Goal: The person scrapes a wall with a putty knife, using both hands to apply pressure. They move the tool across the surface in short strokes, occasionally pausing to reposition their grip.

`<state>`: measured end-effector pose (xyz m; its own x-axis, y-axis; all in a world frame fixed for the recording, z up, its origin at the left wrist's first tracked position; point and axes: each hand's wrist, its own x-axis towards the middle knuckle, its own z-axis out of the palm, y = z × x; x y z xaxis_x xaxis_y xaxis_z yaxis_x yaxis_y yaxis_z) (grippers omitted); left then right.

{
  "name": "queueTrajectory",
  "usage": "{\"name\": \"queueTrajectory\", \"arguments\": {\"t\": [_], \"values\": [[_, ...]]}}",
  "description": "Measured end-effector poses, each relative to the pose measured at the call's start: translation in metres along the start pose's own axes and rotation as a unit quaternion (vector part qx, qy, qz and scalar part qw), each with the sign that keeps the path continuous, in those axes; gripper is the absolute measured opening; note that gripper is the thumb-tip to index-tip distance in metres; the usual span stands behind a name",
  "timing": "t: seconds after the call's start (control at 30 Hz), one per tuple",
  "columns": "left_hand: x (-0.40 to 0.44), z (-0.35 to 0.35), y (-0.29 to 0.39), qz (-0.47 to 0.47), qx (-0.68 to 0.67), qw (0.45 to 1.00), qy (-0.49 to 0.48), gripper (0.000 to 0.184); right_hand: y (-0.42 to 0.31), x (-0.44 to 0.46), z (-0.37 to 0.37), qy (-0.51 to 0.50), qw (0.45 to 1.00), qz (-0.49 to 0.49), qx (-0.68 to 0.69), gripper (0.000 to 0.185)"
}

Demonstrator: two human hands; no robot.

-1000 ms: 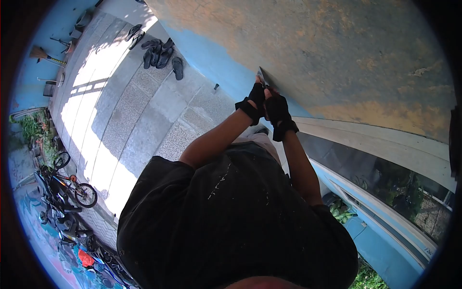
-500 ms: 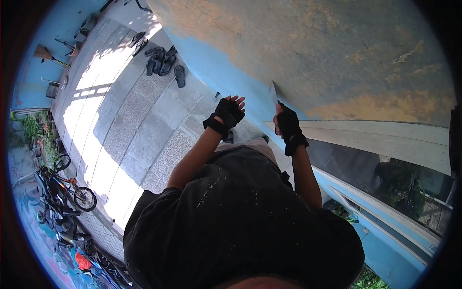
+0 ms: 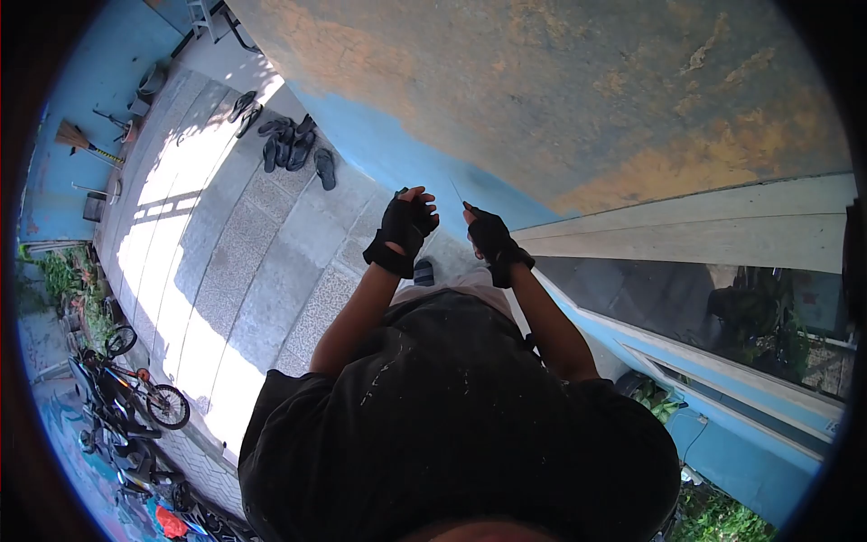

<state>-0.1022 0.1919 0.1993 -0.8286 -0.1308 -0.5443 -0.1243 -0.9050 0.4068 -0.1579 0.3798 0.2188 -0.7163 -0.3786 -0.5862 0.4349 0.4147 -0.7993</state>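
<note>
My right hand [image 3: 492,237], in a black fingerless glove, is closed around the handle of a putty knife [image 3: 457,191]. Its thin metal blade now appears nearly edge-on, pointing up in the view and away from me, in front of the wall's blue lower strip. I cannot tell whether the blade touches the wall. To its left, my left hand [image 3: 408,224] wears a matching glove; its bare fingers are loosely curled and apart, with nothing visible in them. The wall [image 3: 542,99] beside me has mottled grey and orange-brown patches above light blue paint.
Several dark sandals [image 3: 291,144] lie on the tiled floor [image 3: 271,257] ahead. A pale ledge [image 3: 686,217] and a dark window [image 3: 650,294] run along the right. A bicycle [image 3: 153,397] and motorbikes stand at the left, and a broom [image 3: 81,140] leans far off.
My right hand has moved left with the putty knife, away from the patchy wall area, and the blade has turned edge-on. My left hand's fingers have curled more. The view has shifted slightly.
</note>
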Motion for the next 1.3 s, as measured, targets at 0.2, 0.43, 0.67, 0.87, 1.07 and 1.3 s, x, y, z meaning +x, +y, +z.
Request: {"name": "queueTrajectory", "arguments": {"t": [0.2,0.43,0.67,0.87,1.07,1.3], "values": [[-0.134,0.1,0.055,0.01,-0.028,0.859,-0.512,0.039,0.04,-0.028,-0.024,0.016,0.997,0.066,0.043,0.046],[-0.181,0.211,0.013,-0.033,-0.1,0.467,-0.878,0.052,0.073,-0.065,-0.043,-0.012,0.993,0.112,-0.046,0.045],[-0.185,0.239,-0.041,0.127,0.158,0.593,-0.779,0.079,0.104,-0.064,-0.049,-0.027,0.991,0.12,-0.061,0.034],[-0.122,0.153,-0.09,-0.005,0.084,0.961,-0.262,0.049,0.135,-0.051,-0.071,-0.093,0.991,0.082,-0.05,0.032],[-0.06,0.054,-0.094,-0.09,-0.248,0.945,-0.196,0.032,0.044,-0.086,-0.077,0.0,0.998,-0.006,-0.067,0.043],[-0.024,0.017,-0.065,-0.134,-0.292,0.907,-0.272,0.039,-0.023,-0.094,-0.056,0.037,0.985,-0.098,-0.137,0.044]]}}
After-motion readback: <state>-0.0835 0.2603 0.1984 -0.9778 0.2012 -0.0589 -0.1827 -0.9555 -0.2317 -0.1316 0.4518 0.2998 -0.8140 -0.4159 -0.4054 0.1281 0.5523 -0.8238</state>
